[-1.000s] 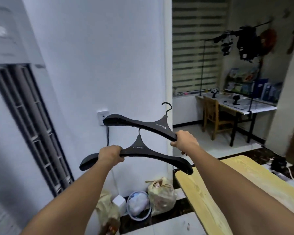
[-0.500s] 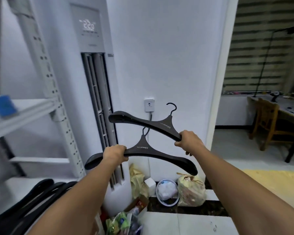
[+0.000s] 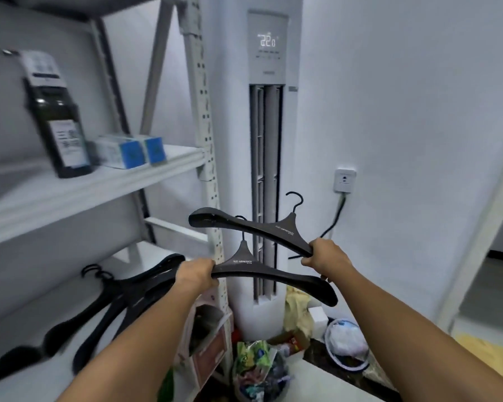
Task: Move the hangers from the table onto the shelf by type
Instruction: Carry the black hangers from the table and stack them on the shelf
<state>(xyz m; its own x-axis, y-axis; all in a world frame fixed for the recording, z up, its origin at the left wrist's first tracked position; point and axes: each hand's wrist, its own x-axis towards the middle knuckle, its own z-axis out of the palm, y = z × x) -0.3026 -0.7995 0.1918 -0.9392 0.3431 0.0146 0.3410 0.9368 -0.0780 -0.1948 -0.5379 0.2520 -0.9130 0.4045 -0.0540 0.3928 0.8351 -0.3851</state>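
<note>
Within the last second the view has swung left, away from the room with the desk and onto the shelf (image 3: 79,195). Only a yellow sliver at the lower right edge, probably the desk (image 3: 474,343), is left in frame. A second ago there was just bare wall ahead. Now the shelf fills the left side, with the air conditioner (image 3: 269,140) straight in front.

The grips have not changed. The left hand (image 3: 196,275) is curled tight round one arm of the lower hanger (image 3: 273,275), and the right hand (image 3: 325,259) is wrapped round one end of the upper hanger (image 3: 250,227). Both hangers are black, broad-shouldered and carried level in the air just beside the shelf's front post, with their hooks up.

On the lower board (image 3: 50,288) lies a pile (image 3: 108,297) of black hangers that look like the same type, blurred by the turn. The board above holds a bottle (image 3: 60,123) and boxes (image 3: 128,152).

So the carry is nearly over. The likely next step is laying these two on that pile, which needs a reach down and to the left, past the post, without snagging a hook
</note>
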